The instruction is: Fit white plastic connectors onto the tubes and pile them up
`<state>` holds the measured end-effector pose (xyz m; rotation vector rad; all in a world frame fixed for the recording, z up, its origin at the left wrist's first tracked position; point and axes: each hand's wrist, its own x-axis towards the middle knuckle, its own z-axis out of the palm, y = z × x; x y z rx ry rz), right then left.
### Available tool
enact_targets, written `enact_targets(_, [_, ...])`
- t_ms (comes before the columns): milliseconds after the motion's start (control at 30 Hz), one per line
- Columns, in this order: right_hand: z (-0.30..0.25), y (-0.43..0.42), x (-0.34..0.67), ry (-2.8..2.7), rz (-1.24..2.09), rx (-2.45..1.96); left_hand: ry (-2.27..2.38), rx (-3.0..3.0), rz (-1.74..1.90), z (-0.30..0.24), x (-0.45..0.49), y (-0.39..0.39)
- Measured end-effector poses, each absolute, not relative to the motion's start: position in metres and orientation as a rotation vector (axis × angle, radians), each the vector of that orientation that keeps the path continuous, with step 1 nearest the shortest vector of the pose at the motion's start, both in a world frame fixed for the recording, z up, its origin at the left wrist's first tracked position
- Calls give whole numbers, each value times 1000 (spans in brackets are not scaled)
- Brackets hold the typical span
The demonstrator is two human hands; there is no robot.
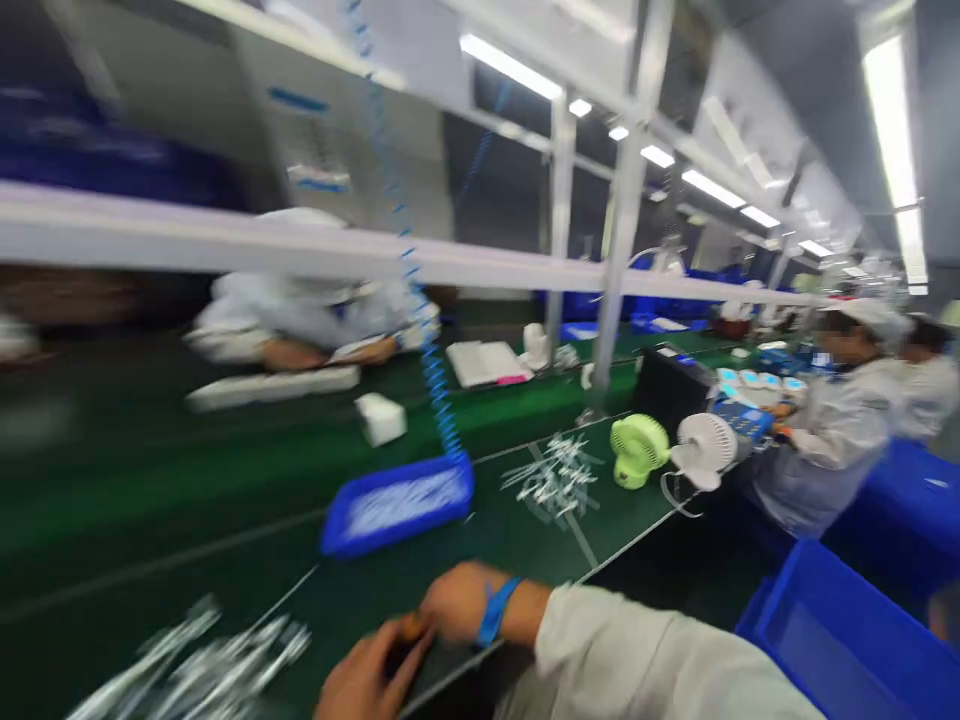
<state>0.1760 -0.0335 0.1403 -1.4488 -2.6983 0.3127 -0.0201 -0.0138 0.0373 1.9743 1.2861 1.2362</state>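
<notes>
Close together at the green bench [225,500] edge, left hand [364,680] and right hand [454,600] curl over something small, grip too blurred to tell, blue tray [397,500] within reach.

Blue tray [390,535] of white parts, coiled blue hose [435,372], green fan [638,450] beside white fan [705,447], small white box [381,418]

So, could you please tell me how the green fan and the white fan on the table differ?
The green fan is lime coloured, the white fan white. The green fan stands further in on the table; the white fan sits at its edge. A pale loop hangs by the white fan, none by the green fan. Both are small, round and upright.
</notes>
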Motion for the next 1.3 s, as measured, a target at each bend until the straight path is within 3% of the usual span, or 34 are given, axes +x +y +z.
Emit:
enact_targets(233, [46,-18,160,-2277,683,-1395,1377,2145,822,3,-28,-26])
enact_targets(533, [-20,-37,170,-1442,934,-1355,1356,1938,1159,-5,-24,-32])
enact_targets(767, [-18,-45,142,-1106,1268,-1176,1302,1877,1172,1,-28,-35])
enact_targets(1300, [-7,-52,143,-1210,1216,-1169,1275,1889,1119,5,-34,-40])
